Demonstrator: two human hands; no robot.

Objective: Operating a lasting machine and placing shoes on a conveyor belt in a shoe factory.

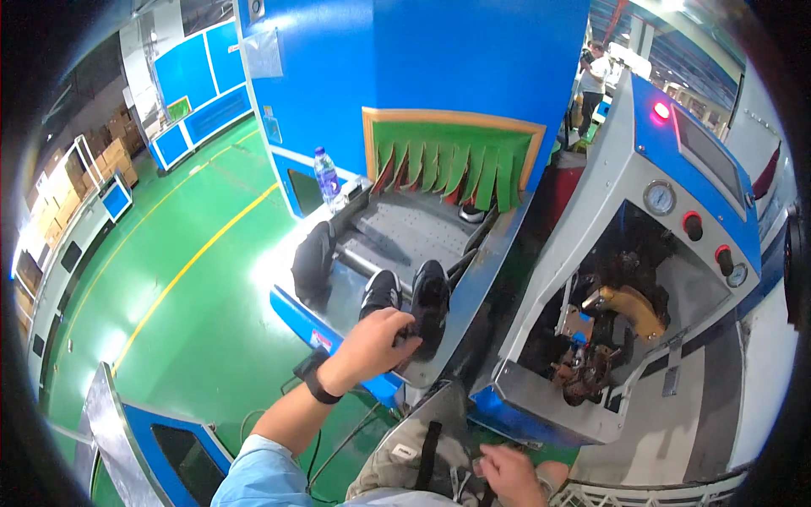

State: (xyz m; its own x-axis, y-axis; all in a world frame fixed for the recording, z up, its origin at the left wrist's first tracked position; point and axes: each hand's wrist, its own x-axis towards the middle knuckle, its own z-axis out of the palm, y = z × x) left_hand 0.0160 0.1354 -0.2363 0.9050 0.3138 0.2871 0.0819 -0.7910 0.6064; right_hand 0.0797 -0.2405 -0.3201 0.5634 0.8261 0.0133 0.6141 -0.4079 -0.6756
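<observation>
Two black shoes lie side by side at the near end of a grey conveyor bed (397, 226): the left shoe (381, 290) has white marks and the right shoe (432, 287) is darker. My left hand (382, 340), with a black band at its wrist, reaches over their near ends, fingers curled round a dark shoe part. Which shoe it grips is partly hidden by the hand. Low in front of my body, my right hand (509, 475) is beside my grey-green apron (414, 452), fingers bent together; whatever is in them is too small to make out.
Green strips (448, 169) hang over the blue machine's opening, with another shoe (471, 214) beneath. A bottle (326, 175) and a dark grey object (313, 264) sit at the conveyor's left. To the right stands a machine with a gauge (659, 198) and open cavity. A person (593, 84) stands far back.
</observation>
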